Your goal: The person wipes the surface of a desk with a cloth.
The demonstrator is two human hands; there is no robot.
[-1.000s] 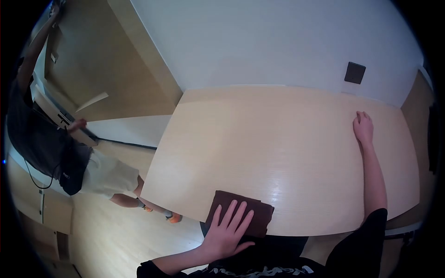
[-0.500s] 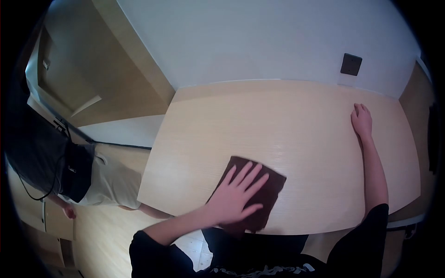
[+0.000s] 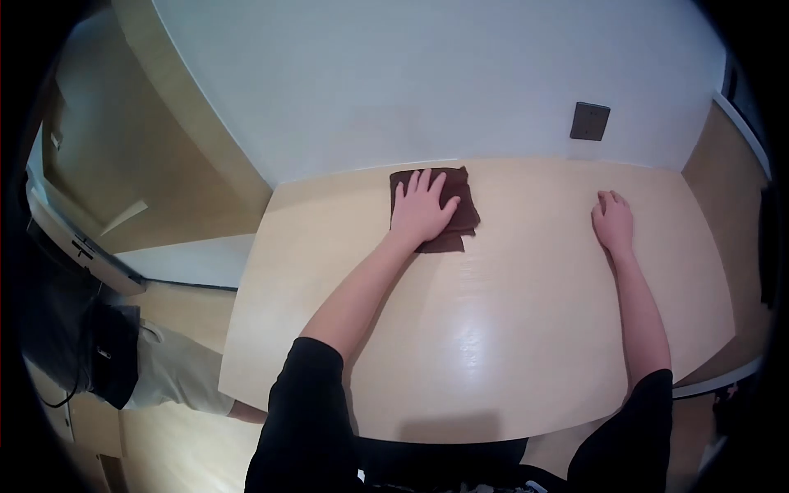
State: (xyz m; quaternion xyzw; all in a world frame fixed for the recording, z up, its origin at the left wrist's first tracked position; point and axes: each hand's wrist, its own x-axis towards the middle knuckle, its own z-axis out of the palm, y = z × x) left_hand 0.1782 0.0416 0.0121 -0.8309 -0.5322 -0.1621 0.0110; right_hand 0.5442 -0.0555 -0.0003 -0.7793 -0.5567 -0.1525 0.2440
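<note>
A folded dark brown cloth (image 3: 460, 187) lies on the pale wood-grain table (image 3: 509, 329), close to the back edge by the wall. My left hand (image 3: 422, 212) presses flat on top of it with the fingers spread, and the palm hides part of the cloth. Loose layers of it stick out below and to the right of the hand. On the right side of the tabletop rests my right hand (image 3: 613, 220), its fingers curled in loosely and nothing visible in them.
A white wall with a dark socket plate (image 3: 590, 121) rises behind the table. At the left stands another person in light shorts (image 3: 177, 366) with a black bag (image 3: 115, 353), near the table's left edge. A wooden panel (image 3: 727, 181) borders the right side.
My left hand has slid the cloth from the table's front edge to the back, near the wall. My right hand stays at about the same place on the table. The view has shifted slightly.
</note>
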